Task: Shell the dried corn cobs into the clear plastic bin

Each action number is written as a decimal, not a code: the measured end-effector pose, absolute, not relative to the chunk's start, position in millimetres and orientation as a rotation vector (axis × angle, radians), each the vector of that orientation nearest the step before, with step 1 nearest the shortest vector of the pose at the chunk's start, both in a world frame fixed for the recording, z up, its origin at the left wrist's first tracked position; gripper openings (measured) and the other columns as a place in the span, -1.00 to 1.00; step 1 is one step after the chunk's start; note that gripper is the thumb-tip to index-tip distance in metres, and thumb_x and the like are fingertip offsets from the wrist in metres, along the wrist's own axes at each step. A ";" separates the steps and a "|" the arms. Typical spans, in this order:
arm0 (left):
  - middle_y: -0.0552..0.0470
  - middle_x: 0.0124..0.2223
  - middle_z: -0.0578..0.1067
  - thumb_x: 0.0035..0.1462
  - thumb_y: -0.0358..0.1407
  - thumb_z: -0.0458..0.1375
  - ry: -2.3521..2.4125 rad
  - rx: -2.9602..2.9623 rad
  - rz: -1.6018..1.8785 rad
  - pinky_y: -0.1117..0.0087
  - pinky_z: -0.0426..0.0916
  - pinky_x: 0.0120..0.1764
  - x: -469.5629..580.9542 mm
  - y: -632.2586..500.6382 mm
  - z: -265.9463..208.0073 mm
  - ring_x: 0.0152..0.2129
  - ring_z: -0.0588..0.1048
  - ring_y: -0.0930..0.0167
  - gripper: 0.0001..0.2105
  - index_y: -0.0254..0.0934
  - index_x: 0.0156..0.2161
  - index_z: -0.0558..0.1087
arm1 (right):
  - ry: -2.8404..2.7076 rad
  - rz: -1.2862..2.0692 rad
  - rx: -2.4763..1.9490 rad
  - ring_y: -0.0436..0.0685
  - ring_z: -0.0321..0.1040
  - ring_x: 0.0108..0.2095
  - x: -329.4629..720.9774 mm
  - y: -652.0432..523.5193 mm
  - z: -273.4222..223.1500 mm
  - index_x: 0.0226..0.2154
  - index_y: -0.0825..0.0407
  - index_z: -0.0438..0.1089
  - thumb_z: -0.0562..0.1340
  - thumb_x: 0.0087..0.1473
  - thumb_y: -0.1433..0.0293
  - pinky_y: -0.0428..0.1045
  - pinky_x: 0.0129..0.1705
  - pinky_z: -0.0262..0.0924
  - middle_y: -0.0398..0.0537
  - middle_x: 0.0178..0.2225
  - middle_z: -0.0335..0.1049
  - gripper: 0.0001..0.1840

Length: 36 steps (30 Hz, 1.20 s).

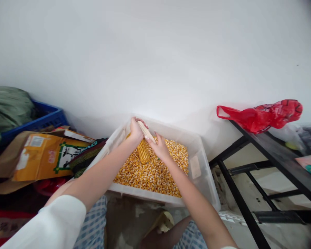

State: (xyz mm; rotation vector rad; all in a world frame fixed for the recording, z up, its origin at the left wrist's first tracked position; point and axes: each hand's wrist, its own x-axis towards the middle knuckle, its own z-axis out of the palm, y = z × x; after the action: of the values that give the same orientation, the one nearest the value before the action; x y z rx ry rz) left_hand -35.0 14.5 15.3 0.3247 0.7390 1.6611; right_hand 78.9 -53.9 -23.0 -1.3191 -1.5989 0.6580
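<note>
Corncob (146, 131), pale, long and bumpy, is grasped by the left hand (136, 130) and right hand (160, 148); loose yellow kernels (155, 176) lie beneath both.

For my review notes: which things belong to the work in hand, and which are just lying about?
In use:
held stripped corncob
yellow corn ear
loose corn kernels
translucent tub

Seemingly lying about:
blue crate
orange cardboard box
red plastic bag

Kernels (150, 178) lie in the tub (193, 145) (crate (50, 120) left).
</note>
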 end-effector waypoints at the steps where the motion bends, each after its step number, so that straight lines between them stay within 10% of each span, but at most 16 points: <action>1: 0.12 -0.75 0.22 0.05 -0.16 -0.14 0.740 0.362 1.666 0.45 0.21 -0.65 -33.9 13.8 15.5 -0.81 0.25 0.47 -0.71 -0.25 -0.61 0.17 | -1.648 0.628 -1.310 0.17 0.28 -0.19 78.5 -53.7 -24.9 -0.13 0.04 0.33 0.18 -0.15 -0.05 0.00 -0.17 0.16 0.04 -0.18 0.35 -0.37; 7: 0.11 -0.75 0.21 0.07 -0.15 -0.13 0.593 0.465 1.545 0.46 0.22 -0.63 -34.4 10.2 20.8 -0.83 0.22 0.51 -0.66 -0.28 -0.64 0.17 | -1.535 0.892 -1.277 0.11 0.32 -0.48 79.6 -41.9 -37.9 -0.42 0.08 0.41 -0.19 0.06 -0.07 -0.03 -0.41 0.19 -0.02 -0.52 0.39 -0.30; 13: 0.07 -0.76 0.25 0.04 -0.10 -0.09 0.542 0.571 1.362 0.39 0.28 -0.56 -39.2 11.1 19.9 -0.79 0.27 0.47 -0.63 -0.28 -0.66 0.20 | -1.586 0.934 -1.176 0.07 0.31 -0.42 76.9 -40.7 -38.1 -0.29 0.04 0.36 0.11 -0.10 -0.08 -0.06 -0.37 0.19 -0.08 -0.41 0.39 -0.45; 17: 0.07 -0.76 0.24 0.02 -0.08 -0.08 0.491 0.655 1.235 0.41 0.27 -0.55 -44.9 9.0 19.6 -0.78 0.26 0.48 -0.62 -0.28 -0.67 0.23 | -1.346 1.220 -1.217 0.07 0.27 -0.55 79.9 -38.9 -35.4 -0.48 0.07 0.35 -0.13 0.01 -0.13 -0.05 -0.49 0.19 -0.05 -0.55 0.34 -0.34; 25: 0.11 -0.72 0.22 -0.02 -0.08 -0.04 0.441 0.684 1.225 0.37 0.29 -0.48 -51.9 1.4 28.3 -0.73 0.26 0.48 -0.71 -0.26 -0.56 0.23 | -1.423 1.486 -1.093 0.04 0.30 -0.48 80.3 -47.0 -21.2 -0.24 0.03 0.32 -0.10 0.02 -0.12 -0.09 -0.51 0.17 -0.07 -0.40 0.36 -0.37; 36: 0.13 -0.35 0.30 -0.14 -0.40 0.07 1.240 1.373 1.587 0.48 0.26 -0.41 -167.5 -164.8 59.9 -0.48 0.33 0.52 -0.61 -0.18 -0.13 0.12 | -2.326 0.693 -1.389 0.13 0.24 -0.18 113.8 -32.1 -70.4 -0.16 0.14 0.31 0.07 0.08 0.21 0.00 -0.10 0.08 0.07 -0.20 0.32 -0.62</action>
State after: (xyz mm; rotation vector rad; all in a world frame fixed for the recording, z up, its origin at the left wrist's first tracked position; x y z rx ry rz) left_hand -167.5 -164.8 59.9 1.3725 1.2405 1.5867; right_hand 113.8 -32.1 -70.4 -1.3891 -2.3256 0.6934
